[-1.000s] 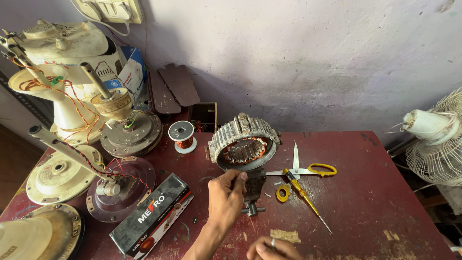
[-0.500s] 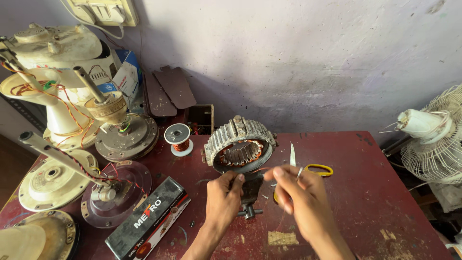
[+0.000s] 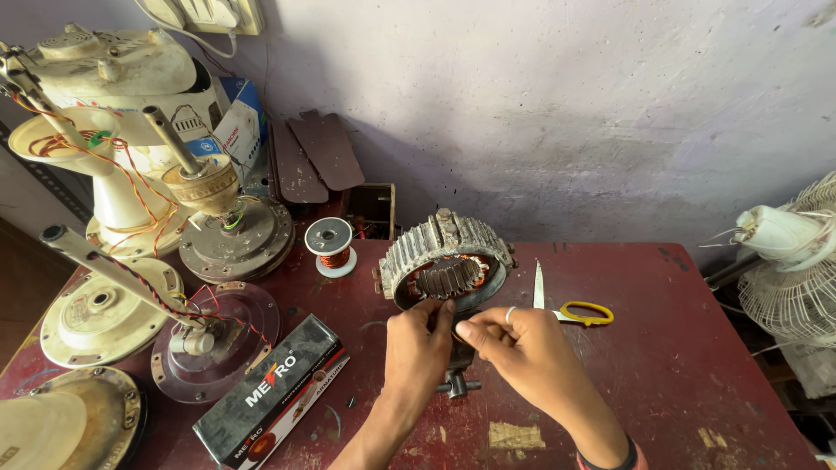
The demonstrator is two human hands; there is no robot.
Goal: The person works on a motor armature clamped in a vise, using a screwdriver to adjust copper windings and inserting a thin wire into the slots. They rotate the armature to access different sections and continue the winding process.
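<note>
A round metal fan stator with slotted teeth stands tilted on a small clamp in the middle of the dark red table. My left hand has its fingers at the stator's lower front rim. My right hand, with a ring on one finger, pinches right beside it at the same rim; whether a thin wire is between the fingers cannot be told. Yellow-handled scissors lie just behind my right hand.
A spool of copper wire stands left of the stator. A long black box lies at the front left. Dismantled ceiling fan motors and housings crowd the left side. A white table fan stands at the right edge.
My right hand rose from the table's front edge and moved up to the stator's rim beside my left hand. The view has shifted slightly.
</note>
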